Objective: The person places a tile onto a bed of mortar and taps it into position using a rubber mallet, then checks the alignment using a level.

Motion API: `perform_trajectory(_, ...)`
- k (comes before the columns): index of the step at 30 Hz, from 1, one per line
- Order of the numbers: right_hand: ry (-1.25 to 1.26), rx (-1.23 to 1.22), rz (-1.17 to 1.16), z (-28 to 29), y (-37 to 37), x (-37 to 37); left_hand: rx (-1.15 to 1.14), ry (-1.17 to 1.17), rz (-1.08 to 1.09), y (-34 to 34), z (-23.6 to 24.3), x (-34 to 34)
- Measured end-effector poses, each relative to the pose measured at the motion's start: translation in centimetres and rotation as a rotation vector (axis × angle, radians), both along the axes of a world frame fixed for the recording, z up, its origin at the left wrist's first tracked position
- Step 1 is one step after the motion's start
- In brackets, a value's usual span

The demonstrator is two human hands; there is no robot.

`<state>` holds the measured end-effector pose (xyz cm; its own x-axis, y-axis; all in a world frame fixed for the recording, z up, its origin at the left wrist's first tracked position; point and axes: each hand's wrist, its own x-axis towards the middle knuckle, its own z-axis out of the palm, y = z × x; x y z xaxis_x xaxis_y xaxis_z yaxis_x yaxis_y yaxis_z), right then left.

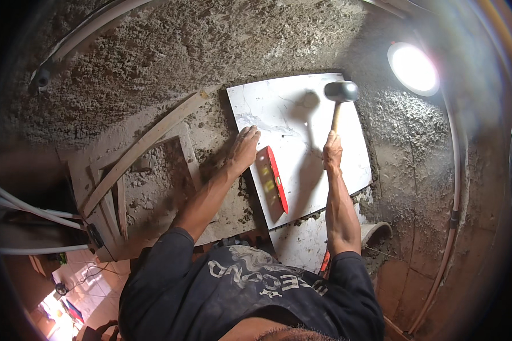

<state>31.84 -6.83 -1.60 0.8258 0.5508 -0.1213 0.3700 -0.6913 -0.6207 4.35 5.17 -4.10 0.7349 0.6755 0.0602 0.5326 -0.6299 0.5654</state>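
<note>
A large white marble-look tile point(318, 165) lies in front of me on rough mortar. My right hand point(333, 150) is closed round the wooden handle of a rubber mallet point(341, 91); its dark head is over the tile's far right part and casts a shadow to the left. Along the tile's left edge rests my left hand point(245, 145), fingers laid over the edge and holding nothing. Just right of that hand, a red spirit level point(277, 179) sits on the tile, pointing roughly away from me.
A wooden strip point(148, 149) and a board frame stand to the left, beside rough mortar. A bright round lamp point(413, 69) shines at the far right, near a pipe point(454, 187) on the wall. Another white tile point(301, 241) lies nearer, beside a bucket-like container point(375, 234).
</note>
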Motion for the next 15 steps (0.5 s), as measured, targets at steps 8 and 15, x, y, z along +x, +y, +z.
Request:
perform_trajectory(8,-0.099,0.085,0.341,-1.2,0.4,-5.2,0.030,-0.090,0.012,0.3,-0.5,-0.3)
perform_trajectory(15,-0.099,-0.048,0.405,0.2,2.1,-7.7,0.056,-0.118,0.040,0.2,-2.1,-0.1)
